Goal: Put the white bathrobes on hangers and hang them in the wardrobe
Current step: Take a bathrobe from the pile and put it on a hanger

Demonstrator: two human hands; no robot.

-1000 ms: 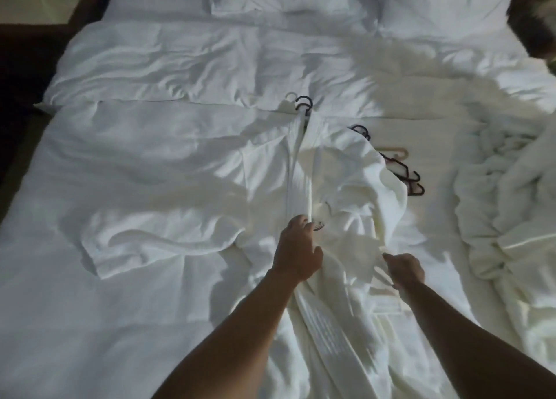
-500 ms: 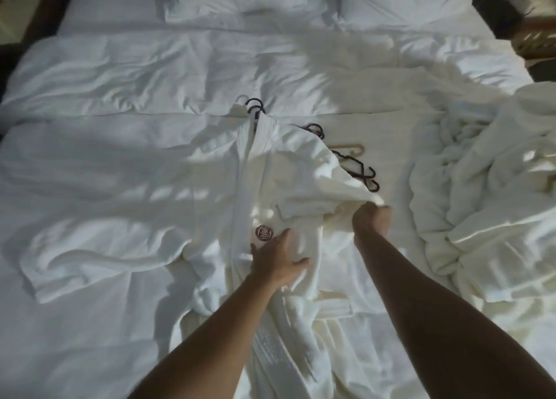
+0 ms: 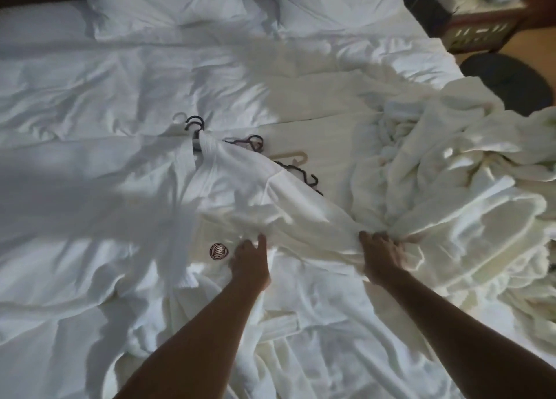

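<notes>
1. White towelling bathrobe [image 3: 240,194] is found spread on the bed [image 3: 90,103], its collar already over a dark hanger [image 3: 195,126] whose hook shows at the neck; a round crest [image 3: 218,251] is seen on the front panel.
2. Left hand [image 3: 249,266] is laid on the front panel beside the crest, fingers fairly straight; nothing is clasped in its grip, the cloth merely being pressed flat.
3. Right hand [image 3: 380,255] has its grip closed round a bunched fold of the robe's right side or sleeve, drawn outward toward the heap.
4. Step in hand is judged to be straightening the robe on its hanger. The pull is best kept gentle and level, with the left hand held as an anchor, so that the shoulder is not dragged off the hanger arm.
5. Spare hangers [image 3: 294,169] lie partly under the right shoulder; snagging should be guarded against before lifting.
6. A heap of further bathrobes [image 3: 451,188] lies just beside the right hand; its cloth should be kept out of the grasp.
7. Pillows [image 3: 168,4] lie at the bedhead. No wardrobe is in view.
</notes>
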